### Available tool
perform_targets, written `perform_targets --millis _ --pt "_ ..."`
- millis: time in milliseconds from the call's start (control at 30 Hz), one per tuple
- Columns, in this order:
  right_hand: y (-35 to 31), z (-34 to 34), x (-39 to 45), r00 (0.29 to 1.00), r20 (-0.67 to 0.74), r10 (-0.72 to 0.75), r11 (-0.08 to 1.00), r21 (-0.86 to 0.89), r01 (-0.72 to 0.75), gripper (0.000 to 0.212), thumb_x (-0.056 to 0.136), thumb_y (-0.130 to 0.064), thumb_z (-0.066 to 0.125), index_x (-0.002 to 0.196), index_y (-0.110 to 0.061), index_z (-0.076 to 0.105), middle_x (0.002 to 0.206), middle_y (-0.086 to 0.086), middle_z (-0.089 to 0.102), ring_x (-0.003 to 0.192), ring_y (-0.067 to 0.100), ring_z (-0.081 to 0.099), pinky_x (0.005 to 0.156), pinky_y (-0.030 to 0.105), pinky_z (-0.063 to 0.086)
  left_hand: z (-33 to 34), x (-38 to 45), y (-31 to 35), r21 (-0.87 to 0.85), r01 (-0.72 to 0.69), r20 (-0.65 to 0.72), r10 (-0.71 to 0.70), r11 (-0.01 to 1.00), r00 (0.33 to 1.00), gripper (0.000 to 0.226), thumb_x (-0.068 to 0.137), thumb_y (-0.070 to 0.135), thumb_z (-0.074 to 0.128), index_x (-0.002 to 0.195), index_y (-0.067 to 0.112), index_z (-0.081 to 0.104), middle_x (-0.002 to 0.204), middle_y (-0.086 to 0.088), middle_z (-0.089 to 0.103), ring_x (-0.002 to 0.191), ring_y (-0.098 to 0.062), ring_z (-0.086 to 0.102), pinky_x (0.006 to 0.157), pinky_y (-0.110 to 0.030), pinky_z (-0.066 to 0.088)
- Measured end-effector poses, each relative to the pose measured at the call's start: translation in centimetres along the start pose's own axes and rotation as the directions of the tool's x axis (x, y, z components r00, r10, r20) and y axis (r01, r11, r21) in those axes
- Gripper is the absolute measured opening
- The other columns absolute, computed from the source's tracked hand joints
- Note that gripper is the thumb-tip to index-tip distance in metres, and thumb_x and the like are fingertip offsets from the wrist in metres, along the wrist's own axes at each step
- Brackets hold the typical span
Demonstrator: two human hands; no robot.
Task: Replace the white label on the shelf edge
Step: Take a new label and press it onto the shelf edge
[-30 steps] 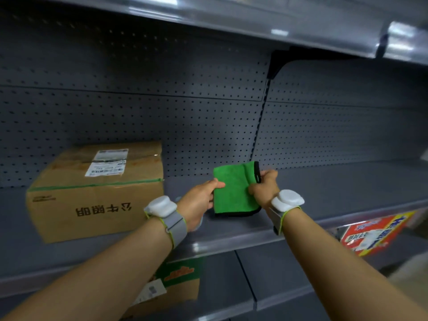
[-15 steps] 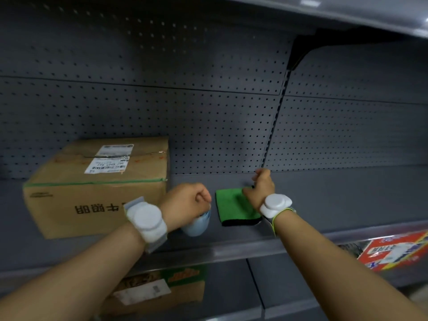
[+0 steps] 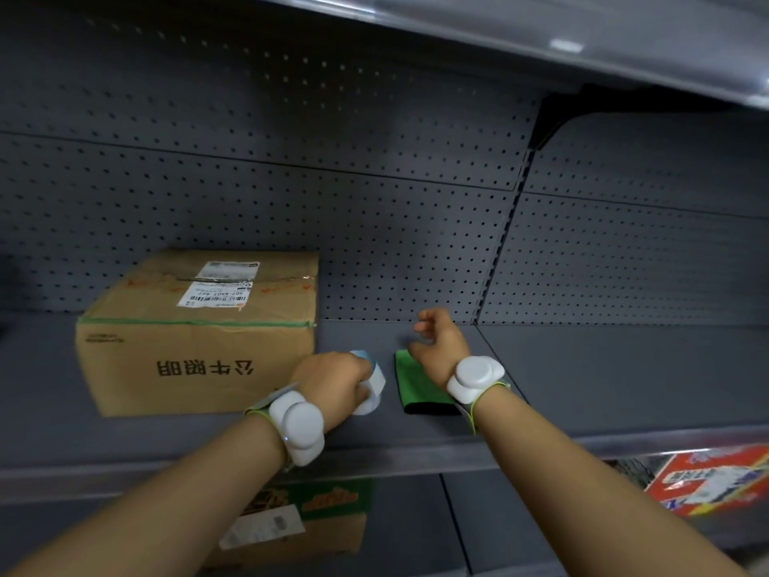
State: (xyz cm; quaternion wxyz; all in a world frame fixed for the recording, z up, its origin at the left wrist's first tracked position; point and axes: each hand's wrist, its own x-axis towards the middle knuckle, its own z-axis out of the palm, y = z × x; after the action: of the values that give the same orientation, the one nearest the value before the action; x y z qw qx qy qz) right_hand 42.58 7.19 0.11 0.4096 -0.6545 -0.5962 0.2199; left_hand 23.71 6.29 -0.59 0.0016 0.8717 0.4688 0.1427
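My left hand (image 3: 333, 378) is closed around a small pale blue and white bottle (image 3: 371, 385) standing on the grey shelf (image 3: 582, 381). A folded green cloth (image 3: 418, 387) lies flat on the shelf just right of the bottle. My right hand (image 3: 439, 341) hovers above the cloth's far end with its fingers loosely spread and nothing in it. The shelf's front edge strip (image 3: 416, 456) runs below both wrists; I see no white label on it here.
A cardboard box (image 3: 199, 339) with a shipping sticker sits on the shelf to the left. A red and yellow sign (image 3: 715, 481) hangs on the edge at lower right. Another box (image 3: 299, 522) stands on the shelf below. The perforated back panel (image 3: 374, 222) is behind.
The green cloth went from held upright in both hands to lying flat on the shelf. My right hand let go and lifted off it. My left hand closed on the bottle.
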Motion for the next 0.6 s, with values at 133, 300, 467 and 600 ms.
perform_targets --millis 133,300,467,600 --pt "-1.3 -0.6 -0.8 0.988 0.042 -0.15 0.987 0.064 0.147 0.031 0.078 0.014 0.054 0.099 -0.007 0.063 0.092 0.006 0.058 0.083 0.017 0.052 0.073 0.008 0.043 -0.9 -0.1 -0.3 -0.103 0.043 -0.055 -0.049 0.994 0.997 0.021 0.082 0.035 0.06 0.075 0.015 0.06 0.076 0.0 0.062 0.074 -0.019 0.056 0.06 -0.028 0.038" --pt "-3.1 -0.3 -2.1 0.922 0.196 -0.333 0.942 0.036 0.333 0.029 0.072 0.013 0.063 0.079 -0.015 0.07 0.077 -0.011 0.054 0.069 0.007 0.051 0.068 0.008 0.043 -1.4 -0.2 -0.6 -0.335 0.133 -0.035 -0.154 0.933 0.987 0.01 0.073 0.037 0.072 0.076 0.028 0.068 0.076 0.007 0.067 0.074 -0.014 0.062 0.067 -0.027 0.048" --pt "-3.6 0.7 -2.4 0.887 0.237 -0.396 0.911 -0.021 0.412 0.033 0.069 0.011 0.064 0.08 -0.02 0.07 0.079 -0.015 0.052 0.069 0.01 0.053 0.071 0.025 0.05 -1.7 0.0 -0.7 -0.537 0.183 0.009 -0.211 0.823 0.977 0.018 0.069 0.024 0.079 0.065 0.031 0.064 0.069 0.007 0.067 0.069 -0.015 0.064 0.068 -0.029 0.052" --pt "-3.5 0.7 -2.4 0.888 0.246 -0.389 0.906 -0.069 0.417 0.032 0.07 0.008 0.064 0.078 -0.022 0.067 0.08 -0.013 0.053 0.071 0.011 0.055 0.073 0.033 0.052 -1.5 0.0 -1.0 -0.651 0.206 0.047 -0.233 0.73 0.971 0.019 0.07 0.014 0.077 0.065 0.028 0.066 0.067 0.005 0.066 0.062 -0.012 0.061 0.065 -0.031 0.053"
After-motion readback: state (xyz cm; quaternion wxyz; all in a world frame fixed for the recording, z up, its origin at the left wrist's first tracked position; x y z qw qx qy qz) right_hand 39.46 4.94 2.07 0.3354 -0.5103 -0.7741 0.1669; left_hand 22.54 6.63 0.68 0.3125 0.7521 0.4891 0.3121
